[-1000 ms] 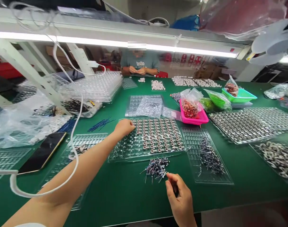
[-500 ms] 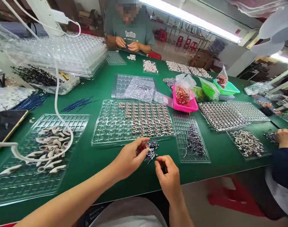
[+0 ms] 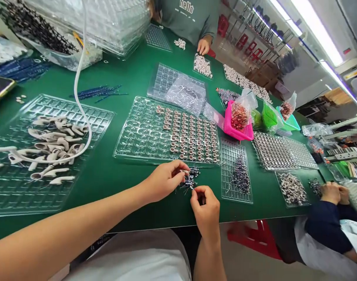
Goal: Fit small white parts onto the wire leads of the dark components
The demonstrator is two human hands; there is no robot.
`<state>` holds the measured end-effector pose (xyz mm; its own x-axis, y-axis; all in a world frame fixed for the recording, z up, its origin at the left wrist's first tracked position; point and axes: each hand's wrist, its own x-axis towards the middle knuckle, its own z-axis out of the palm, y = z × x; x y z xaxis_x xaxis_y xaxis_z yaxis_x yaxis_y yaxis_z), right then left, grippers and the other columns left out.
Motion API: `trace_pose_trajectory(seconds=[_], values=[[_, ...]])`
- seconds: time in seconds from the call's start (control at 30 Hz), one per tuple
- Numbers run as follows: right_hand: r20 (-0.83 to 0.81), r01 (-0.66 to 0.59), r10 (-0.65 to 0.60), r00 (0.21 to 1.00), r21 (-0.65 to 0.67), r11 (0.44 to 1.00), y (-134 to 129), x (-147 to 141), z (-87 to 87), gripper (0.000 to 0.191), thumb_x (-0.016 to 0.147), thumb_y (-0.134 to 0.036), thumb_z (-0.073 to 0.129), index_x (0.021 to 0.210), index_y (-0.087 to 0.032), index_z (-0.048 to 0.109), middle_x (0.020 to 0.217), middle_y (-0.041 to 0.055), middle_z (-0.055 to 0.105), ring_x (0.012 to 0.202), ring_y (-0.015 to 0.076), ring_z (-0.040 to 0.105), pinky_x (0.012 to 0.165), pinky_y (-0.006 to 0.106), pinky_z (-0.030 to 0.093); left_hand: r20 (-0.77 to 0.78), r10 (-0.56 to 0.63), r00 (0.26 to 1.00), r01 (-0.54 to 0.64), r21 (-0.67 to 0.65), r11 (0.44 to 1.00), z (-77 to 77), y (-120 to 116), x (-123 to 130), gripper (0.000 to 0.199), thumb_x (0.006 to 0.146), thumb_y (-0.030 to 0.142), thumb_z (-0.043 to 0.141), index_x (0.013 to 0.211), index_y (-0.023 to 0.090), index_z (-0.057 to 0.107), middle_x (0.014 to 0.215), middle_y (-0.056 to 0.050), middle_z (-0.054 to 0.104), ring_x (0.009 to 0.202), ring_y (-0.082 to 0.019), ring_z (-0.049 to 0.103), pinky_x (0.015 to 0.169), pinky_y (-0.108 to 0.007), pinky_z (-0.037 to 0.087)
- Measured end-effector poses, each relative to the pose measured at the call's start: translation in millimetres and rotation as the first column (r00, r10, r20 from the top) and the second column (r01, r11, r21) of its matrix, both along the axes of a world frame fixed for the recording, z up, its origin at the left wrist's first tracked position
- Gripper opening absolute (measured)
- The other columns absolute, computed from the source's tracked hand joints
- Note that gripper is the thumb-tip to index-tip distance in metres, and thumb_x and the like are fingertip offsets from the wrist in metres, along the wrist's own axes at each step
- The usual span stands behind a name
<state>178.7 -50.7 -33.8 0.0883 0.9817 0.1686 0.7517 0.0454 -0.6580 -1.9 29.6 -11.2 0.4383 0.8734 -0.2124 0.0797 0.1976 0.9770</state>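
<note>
My left hand (image 3: 166, 180) pinches a small whitish piece (image 3: 184, 171) between thumb and fingertips. Under and beside those fingertips lies a small pile of dark parts with thin wires (image 3: 193, 171). The fingers of my right hand (image 3: 206, 203) are pressed together at the near edge of this pile; whatever is between them is too small to make out. Just beyond both hands lies a clear moulded tray (image 3: 143, 136), its right part filled with rows of small whitish-brown ring-ended pieces (image 3: 191, 134).
To the left, pale curved shells (image 3: 54, 144) lie on a tray crossed by a white cable (image 3: 79, 78). At right are a tray of wired parts (image 3: 240, 173), a pink basket (image 3: 238, 127) and a co-worker's hands (image 3: 333, 192). Opposite, another person's hand (image 3: 204, 46) touches white pieces.
The view has turned and tilted. My right fingertips have closed together at the pile, while my left hand keeps its pinch. The person opposite has reached one hand to the white pieces.
</note>
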Motion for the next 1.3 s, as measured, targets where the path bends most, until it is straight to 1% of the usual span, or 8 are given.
trace_pose_trajectory(seconds=[0.23,0.33,0.47,0.6,0.73,0.93,1.1,1.3], values=[[0.01,0.087,-0.09,0.996,0.176,0.981,-9.2,13.0,1.9,0.005,0.088,-0.018,0.059,0.089,-0.02,0.063,0.082,0.001,0.066,0.069,0.0125,0.058,0.066,0.024,0.048,-0.025,0.012,1.0,-0.011,0.058,0.998,1.5,1.7,-5.3,0.018,0.084,0.022,0.041,0.091,0.018,0.058,0.071,0.001,0.056,0.063,-0.015,0.048,0.057,-0.026,0.038],[-0.168,0.125,-0.104,0.98,0.124,0.984,-15.7,12.6,2.1,0.005,0.088,-0.02,0.06,0.091,-0.02,0.064,0.086,0.0018,0.067,0.069,0.0123,0.06,0.065,0.024,0.049,-0.045,-0.044,0.998,0.049,0.109,0.993,11.2,-0.6,-8.7,0.025,0.085,0.021,0.037,0.09,0.017,0.062,0.077,-0.001,0.059,0.065,-0.015,0.049,0.058,-0.026,0.037],[-0.418,0.085,-0.074,0.906,0.008,0.996,-18.2,9.0,-2.2,0.006,0.09,-0.023,0.059,0.092,-0.02,0.064,0.088,0.0023,0.067,0.066,0.0116,0.059,0.061,0.024,0.05,-0.136,-0.147,0.98,0.171,0.189,0.967,18.4,-5.7,-8.8,0.025,0.089,0.028,0.042,0.096,0.017,0.064,0.081,-0.002,0.06,0.067,-0.015,0.05,0.062,-0.027,0.039],[-0.496,0.074,-0.055,0.867,0.019,0.997,-13.9,4.6,-9.9,0.005,0.09,-0.022,0.06,0.092,-0.021,0.064,0.087,0.0019,0.065,0.068,0.0115,0.058,0.062,0.024,0.049,-0.252,-0.2,0.947,0.271,0.292,0.917,14.2,-9.1,-5.4,0.022,0.087,0.035,0.057,0.096,0.018,0.067,0.081,-0.001,0.057,0.071,-0.015,0.05,0.063,-0.026,0.039],[-0.526,0.031,0.017,0.85,0.083,0.996,-12.1,0.4,-12.8,0.005,0.09,-0.02,0.059,0.093,-0.021,0.063,0.088,0.0027,0.064,0.07,0.0121,0.058,0.062,0.025,0.049,-0.293,-0.232,0.928,0.324,0.324,0.889,9.8,-10.5,-4.5,0.018,0.088,0.032,0.056,0.09,0.018,0.068,0.076,-0.001,0.056,0.07,-0.015,0.05,0.065,-0.027,0.039],[-0.487,-0.009,0.114,0.866,0.212,0.977,-12.6,-3.9,-10.4,0.012,0.089,-0.014,0.058,0.096,-0.023,0.062,0.087,0.0028,0.066,0.078,0.0151,0.062,0.066,0.029,0.051,-0.25,-0.242,0.937,0.309,0.278,0.909,11.2,-10.4,-5.1,0.018,0.088,0.03,0.054,0.079,0.018,0.065,0.072,0.0,0.057,0.069,-0.015,0.051,0.067,-0.027,0.04],[-0.359,-0.042,0.138,0.923,0.261,0.965,-12.1,-4.6,-9.6,0.019,0.088,-0.011,0.06,0.101,-0.025,0.062,0.088,0.0019,0.067,0.079,0.0154,0.063,0.066,0.028,0.05,-0.202,-0.25,0.947,0.293,0.22,0.93,13.3,-11.3,-3.8,0.021,0.088,0.032,0.054,0.077,0.018,0.064,0.074,-0.001,0.057,0.067,-0.014,0.049,0.061,-0.025,0.038],[-0.244,-0.075,0.152,0.958,0.299,0.951,-11.3,-5.3,-8.2,0.024,0.088,-0.008,0.059,0.105,-0.025,0.061,0.09,0.0017,0.067,0.082,0.0151,0.064,0.071,0.03,0.052,-0.137,-0.216,0.967,0.214,-0.027,0.976,13.5,-12.4,-0.6,0.025,0.085,0.039,0.056,0.075,0.017,0.062,0.068,0.002,0.052,0.063,-0.013,0.043,0.058,-0.025,0.035]])
